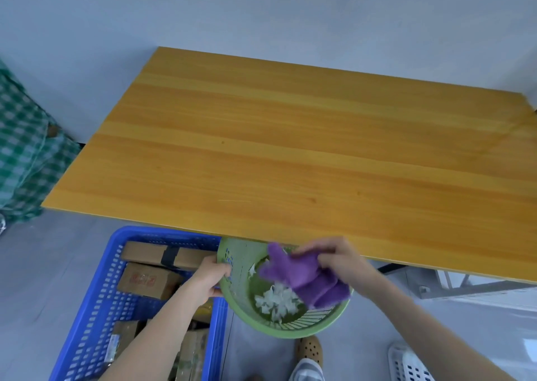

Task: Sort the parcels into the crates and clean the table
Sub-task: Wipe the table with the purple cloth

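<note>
while the left hand [213,276] grips the rim of the round green plastic basket [290,332] below the near edge of the yellow wooden table [290,148], the right hand [334,257] pinches a purple cloth [302,279] over it; best shaken low so the white scraps [276,300], probably paper, land inside.

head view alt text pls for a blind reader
A person's left hand grips a green basket of white scraps by the table; the right hand holds a purple cloth over it. A blue crate holds parcels.
</note>
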`<state>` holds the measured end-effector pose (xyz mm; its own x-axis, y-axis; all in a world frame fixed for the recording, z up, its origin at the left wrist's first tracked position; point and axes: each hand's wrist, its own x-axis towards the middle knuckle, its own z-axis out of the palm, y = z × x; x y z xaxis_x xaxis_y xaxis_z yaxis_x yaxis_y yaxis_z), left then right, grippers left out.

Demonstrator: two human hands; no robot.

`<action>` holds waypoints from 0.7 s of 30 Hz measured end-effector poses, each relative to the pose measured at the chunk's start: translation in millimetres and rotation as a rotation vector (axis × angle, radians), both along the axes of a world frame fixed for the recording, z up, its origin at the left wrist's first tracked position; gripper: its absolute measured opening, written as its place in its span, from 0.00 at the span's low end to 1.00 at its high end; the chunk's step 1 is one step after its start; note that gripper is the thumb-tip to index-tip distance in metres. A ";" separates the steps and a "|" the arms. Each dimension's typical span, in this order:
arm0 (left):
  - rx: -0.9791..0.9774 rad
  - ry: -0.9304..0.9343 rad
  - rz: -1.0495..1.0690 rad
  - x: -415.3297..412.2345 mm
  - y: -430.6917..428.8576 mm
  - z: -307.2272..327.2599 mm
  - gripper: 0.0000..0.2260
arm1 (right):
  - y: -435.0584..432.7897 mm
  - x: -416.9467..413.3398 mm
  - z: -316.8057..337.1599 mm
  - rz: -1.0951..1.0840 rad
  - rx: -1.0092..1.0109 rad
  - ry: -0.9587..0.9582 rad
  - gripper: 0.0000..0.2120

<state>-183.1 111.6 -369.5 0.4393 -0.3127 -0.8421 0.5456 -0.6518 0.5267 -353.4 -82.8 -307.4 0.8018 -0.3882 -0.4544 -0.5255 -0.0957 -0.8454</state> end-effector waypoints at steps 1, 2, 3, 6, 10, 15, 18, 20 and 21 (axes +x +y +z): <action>0.009 0.006 0.005 1.7 3.3 -1.1 0.14 | -10.4 3.4 10.1 -0.180 0.034 -0.073 0.29; 0.016 0.012 0.009 3.8 5.9 -2.1 0.14 | -24.7 5.6 18.2 -0.361 0.030 -0.151 0.32; 0.018 0.018 0.013 5.6 7.8 -2.2 0.15 | -40.6 6.4 23.1 -0.515 -0.012 -0.227 0.34; 0.016 0.020 0.024 10.7 8.9 -3.2 0.15 | -84.6 8.6 22.8 -0.734 -0.365 -0.168 0.27; 0.011 0.038 0.046 13.1 8.7 -5.8 0.13 | -109.0 14.4 -7.5 -0.530 -0.673 0.193 0.25; -0.023 0.086 0.067 18.7 11.7 -9.2 0.12 | -110.8 58.0 -25.5 -0.348 -0.775 0.284 0.22; -0.036 0.117 0.070 23.7 17.7 -12.5 0.12 | -119.9 92.2 -26.2 -0.274 -0.752 0.237 0.25; -0.037 0.137 0.071 27.5 21.8 -16.0 0.13 | -126.9 112.7 -26.1 -0.221 -0.757 0.242 0.25; -0.032 0.145 0.069 29.7 23.0 -18.2 0.13 | -130.1 122.5 -26.0 -0.196 -0.758 0.246 0.25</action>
<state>-153.4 134.6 -387.7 0.3352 -0.3135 -0.8884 0.6603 -0.5944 0.4589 -230.9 -212.9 -333.4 0.5991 -0.7833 -0.1662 -0.7538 -0.4817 -0.4470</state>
